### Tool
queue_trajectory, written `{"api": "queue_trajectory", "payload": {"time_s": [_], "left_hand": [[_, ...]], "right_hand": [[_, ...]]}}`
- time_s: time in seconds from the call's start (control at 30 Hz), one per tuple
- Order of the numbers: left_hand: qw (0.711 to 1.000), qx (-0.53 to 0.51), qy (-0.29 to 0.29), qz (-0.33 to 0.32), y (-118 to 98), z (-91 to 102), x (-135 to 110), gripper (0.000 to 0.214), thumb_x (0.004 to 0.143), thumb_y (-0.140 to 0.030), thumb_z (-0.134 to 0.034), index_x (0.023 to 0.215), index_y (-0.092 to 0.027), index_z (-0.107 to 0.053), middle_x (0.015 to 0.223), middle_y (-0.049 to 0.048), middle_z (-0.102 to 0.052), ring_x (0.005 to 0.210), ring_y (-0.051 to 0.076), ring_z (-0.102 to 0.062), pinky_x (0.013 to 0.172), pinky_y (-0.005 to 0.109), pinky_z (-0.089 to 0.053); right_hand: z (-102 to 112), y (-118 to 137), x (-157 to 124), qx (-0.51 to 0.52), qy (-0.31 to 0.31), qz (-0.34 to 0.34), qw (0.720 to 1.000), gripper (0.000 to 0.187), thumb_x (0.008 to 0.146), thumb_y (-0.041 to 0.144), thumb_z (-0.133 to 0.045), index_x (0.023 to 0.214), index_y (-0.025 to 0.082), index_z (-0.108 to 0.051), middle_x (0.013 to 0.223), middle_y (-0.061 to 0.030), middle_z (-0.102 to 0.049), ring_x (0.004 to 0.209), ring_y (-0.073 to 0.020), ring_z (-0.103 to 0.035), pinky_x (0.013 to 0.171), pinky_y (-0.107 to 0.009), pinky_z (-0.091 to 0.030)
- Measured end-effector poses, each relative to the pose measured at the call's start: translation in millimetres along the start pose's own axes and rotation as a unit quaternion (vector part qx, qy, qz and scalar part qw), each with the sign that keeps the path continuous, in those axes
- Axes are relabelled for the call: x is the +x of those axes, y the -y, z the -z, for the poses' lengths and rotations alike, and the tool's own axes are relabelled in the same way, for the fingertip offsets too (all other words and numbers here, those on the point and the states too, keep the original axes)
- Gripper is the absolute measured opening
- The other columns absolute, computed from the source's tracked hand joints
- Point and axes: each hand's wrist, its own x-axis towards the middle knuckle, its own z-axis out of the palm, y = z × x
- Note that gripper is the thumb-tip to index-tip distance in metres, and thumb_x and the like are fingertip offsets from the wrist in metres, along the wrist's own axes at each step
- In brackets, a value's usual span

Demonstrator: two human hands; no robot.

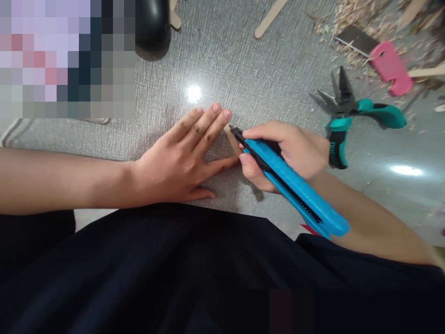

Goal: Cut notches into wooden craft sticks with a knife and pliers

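Note:
My left hand lies palm down on the grey textured table, its fingers stretched out and spread. Between its middle fingers and its index finger shows a short length of a thin wooden craft stick; the rest of the stick is hidden under the hands. My right hand is closed around a blue snap-off utility knife, thumb and index finger near the black front end. The knife slants up to the left, and its tip is right at the stick. Whether the blade touches the wood I cannot tell.
Teal-and-black pliers rest with jaws apart right of my right hand. Beyond them lies a pink-handled peeler-like blade tool among wood shavings. Another craft stick and a shiny black rounded object are at the back.

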Motion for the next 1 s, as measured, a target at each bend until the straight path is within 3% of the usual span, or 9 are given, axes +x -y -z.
{"api": "queue_trajectory", "payload": {"time_s": [0.13, 0.33, 0.43, 0.67, 0.83, 1.0], "left_hand": [[1.0, -0.005, -0.027, -0.01, 0.0, -0.9, -1.1, 0.109, 0.105, -0.07, -0.082, 0.194, -0.04, -0.026, 0.208, 0.0089, -0.015, 0.187, 0.056, -0.024, 0.154, 0.077, -0.03], [1.0, -0.005, -0.022, -0.01, -0.2, -1.2, -0.4, 0.1, 0.105, -0.069, -0.08, 0.19, -0.036, -0.037, 0.207, 0.0093, -0.02, 0.188, 0.056, -0.023, 0.153, 0.078, -0.031], [1.0, -0.004, -0.008, 0.001, -0.8, -0.4, 0.6, 0.099, 0.107, -0.07, -0.076, 0.191, -0.038, -0.035, 0.207, 0.0067, -0.02, 0.188, 0.055, -0.022, 0.153, 0.078, -0.031], [1.0, 0.008, 0.014, 0.001, -2.4, 2.0, 1.2, 0.106, 0.108, -0.069, -0.075, 0.195, -0.041, -0.021, 0.208, 0.0068, -0.012, 0.188, 0.056, -0.019, 0.152, 0.081, -0.032], [1.0, 0.01, 0.012, -0.002, -2.9, 1.9, 0.5, 0.102, 0.109, -0.069, -0.074, 0.194, -0.04, -0.025, 0.208, 0.0076, -0.012, 0.187, 0.056, -0.017, 0.151, 0.082, -0.032], [1.0, 0.005, 0.019, 0.009, -3.8, 4.9, 1.1, 0.1, 0.109, -0.07, -0.073, 0.193, -0.041, -0.027, 0.208, 0.0076, -0.011, 0.187, 0.055, -0.018, 0.151, 0.081, -0.034]], "right_hand": [[5.4, 6.4, 1.4, -0.033, 0.044, -0.044, 0.998, 0.019, 0.108, 0.027, -0.071, 0.127, 0.029, -0.074, 0.103, -0.0032, -0.09, 0.088, -0.0269, -0.088, 0.083, -0.041, -0.076], [3.8, 4.7, 4.6, -0.022, 0.038, -0.009, 0.999, 0.018, 0.108, 0.026, -0.071, 0.126, 0.026, -0.074, 0.097, -0.004, -0.088, 0.078, -0.0239, -0.084, 0.077, -0.038, -0.073], [1.1, 2.8, 2.6, -0.012, 0.026, 0.001, 1.0, 0.019, 0.108, 0.027, -0.07, 0.126, 0.027, -0.075, 0.103, -0.0044, -0.09, 0.083, -0.0238, -0.087, 0.078, -0.037, -0.073], [7.8, 5.7, 1.1, -0.027, 0.073, -0.04, 0.996, 0.018, 0.112, 0.03, -0.07, 0.129, 0.03, -0.075, 0.109, -0.0052, -0.091, 0.092, -0.0277, -0.09, 0.084, -0.041, -0.074], [5.7, 2.3, 1.2, 0.01, 0.046, -0.029, 0.998, 0.023, 0.107, 0.027, -0.075, 0.13, 0.028, -0.075, 0.108, -0.0067, -0.09, 0.089, -0.0275, -0.09, 0.083, -0.04, -0.074], [4.6, 3.8, -0.5, -0.01, 0.057, -0.039, 0.998, 0.024, 0.108, 0.028, -0.073, 0.132, 0.032, -0.074, 0.114, -0.0052, -0.091, 0.097, -0.0292, -0.091, 0.085, -0.043, -0.075]]}}
